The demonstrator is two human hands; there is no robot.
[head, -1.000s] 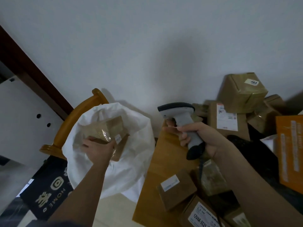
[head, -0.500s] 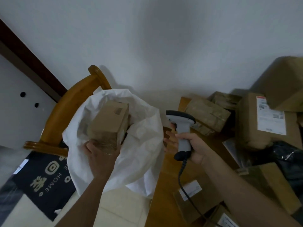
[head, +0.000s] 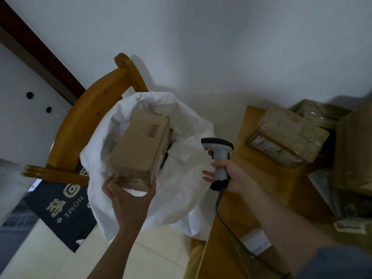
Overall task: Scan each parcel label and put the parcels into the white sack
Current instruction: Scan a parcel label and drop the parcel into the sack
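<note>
A brown cardboard parcel [head: 138,150] with a barcode on top sits in the mouth of the white sack [head: 181,188], which hangs on a wooden chair. My left hand [head: 128,200] grips the parcel's near end, thumb on one side and fingers on the other. My right hand [head: 231,174] holds a grey and black barcode scanner [head: 218,156] by its handle, just right of the sack, with its cable trailing down. More taped parcels [head: 287,137] lie on the wooden table [head: 225,248] to the right.
The wooden chair [head: 96,117] stands against the white wall behind the sack. A dark floor mat [head: 60,208] with white lettering lies on the tiled floor at the left. A large carton [head: 354,150] sits at the right edge, and a labelled parcel [head: 255,241] lies near my right forearm.
The view has swung left and down. The parcel has tipped deeper into the sack's mouth with my left hand now at its near end. My right hand with the scanner has stayed beside the sack.
</note>
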